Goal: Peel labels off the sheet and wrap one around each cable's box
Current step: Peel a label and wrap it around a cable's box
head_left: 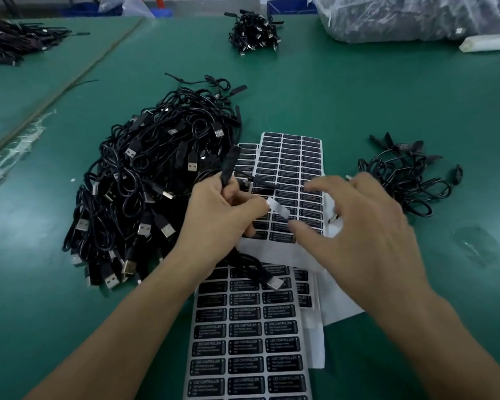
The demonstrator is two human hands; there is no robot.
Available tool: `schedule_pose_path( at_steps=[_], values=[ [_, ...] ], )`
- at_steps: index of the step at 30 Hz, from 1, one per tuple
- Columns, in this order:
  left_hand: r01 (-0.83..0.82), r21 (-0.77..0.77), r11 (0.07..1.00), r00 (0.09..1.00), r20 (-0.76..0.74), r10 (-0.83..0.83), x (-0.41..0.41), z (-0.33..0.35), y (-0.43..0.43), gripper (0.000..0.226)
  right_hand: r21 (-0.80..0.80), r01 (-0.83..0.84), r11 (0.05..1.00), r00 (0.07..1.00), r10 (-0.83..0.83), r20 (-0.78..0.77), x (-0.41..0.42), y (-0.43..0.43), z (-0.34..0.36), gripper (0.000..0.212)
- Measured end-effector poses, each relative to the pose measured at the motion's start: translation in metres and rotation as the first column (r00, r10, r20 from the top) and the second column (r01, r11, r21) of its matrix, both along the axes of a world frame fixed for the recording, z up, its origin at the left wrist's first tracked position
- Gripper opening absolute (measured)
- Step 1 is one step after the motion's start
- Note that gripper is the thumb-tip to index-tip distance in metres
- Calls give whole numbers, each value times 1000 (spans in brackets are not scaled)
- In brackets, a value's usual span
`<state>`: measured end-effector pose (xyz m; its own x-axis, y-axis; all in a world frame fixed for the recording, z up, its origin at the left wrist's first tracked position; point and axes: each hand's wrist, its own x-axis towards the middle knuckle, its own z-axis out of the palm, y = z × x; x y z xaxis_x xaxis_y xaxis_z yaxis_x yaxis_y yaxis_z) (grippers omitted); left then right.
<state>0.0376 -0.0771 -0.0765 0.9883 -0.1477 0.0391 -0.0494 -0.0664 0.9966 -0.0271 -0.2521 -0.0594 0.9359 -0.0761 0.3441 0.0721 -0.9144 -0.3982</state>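
My left hand (220,209) grips a black cable's slim box (228,166), which sticks up out of the fist. A peeled label (277,209), pale side up, hangs from my left fingertips. My right hand (364,226) hovers just right of it with fingers spread, holding nothing. Under both hands lies a sheet of black labels (289,160). A second label sheet (243,342) lies nearer me. The held cable's USB plug (274,282) rests on that near sheet.
A big heap of black USB cables (145,180) lies left of the sheets. A smaller bunch of cables (407,174) lies to the right. Another bundle (254,33) sits far back, beside a plastic bag (416,18). The green mat (358,96) covers the table.
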Motion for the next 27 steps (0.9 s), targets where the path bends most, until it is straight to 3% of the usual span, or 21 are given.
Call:
schedule_pose_path(
  at_steps=[2, 5, 13, 17, 19, 22, 24, 27],
  values=[
    [3, 3, 1000, 1000, 8, -3, -2, 1, -2, 46, 32, -69, 997, 991, 64, 121, 2, 8, -5, 30],
    [2, 26, 1000, 1000, 18, -3, -4, 4, -4, 48, 42, -95, 995, 983, 88, 161, 5, 17, -14, 15],
    [28, 21, 999, 999, 25, -29, -4, 3, -5, 52, 57, -84, 995, 971, 69, 230, 12, 23, -19, 5],
    [9, 69, 998, 999, 34, -12, -6, 8, -8, 41, 256, -69, 964, 985, 26, 169, 14, 17, -17, 4],
    [20, 40, 999, 999, -32, -18, -6, 12, -10, 47, 493, -70, 867, 993, 12, 120, 16, 13, -14, 9],
    [11, 27, 1000, 995, -100, -8, -6, 12, -9, 57, 882, -21, 471, 998, 64, -10, 17, 10, -4, 15],
    [26, 70, 997, 998, -52, -23, -7, 12, -9, 54, 961, 64, 271, 988, 120, -99, 16, 10, 0, 19],
    [58, 50, 997, 998, 26, -60, -7, 10, -10, 35, 978, 122, 169, 971, 184, -153, 17, 8, 2, 32]
  ],
)
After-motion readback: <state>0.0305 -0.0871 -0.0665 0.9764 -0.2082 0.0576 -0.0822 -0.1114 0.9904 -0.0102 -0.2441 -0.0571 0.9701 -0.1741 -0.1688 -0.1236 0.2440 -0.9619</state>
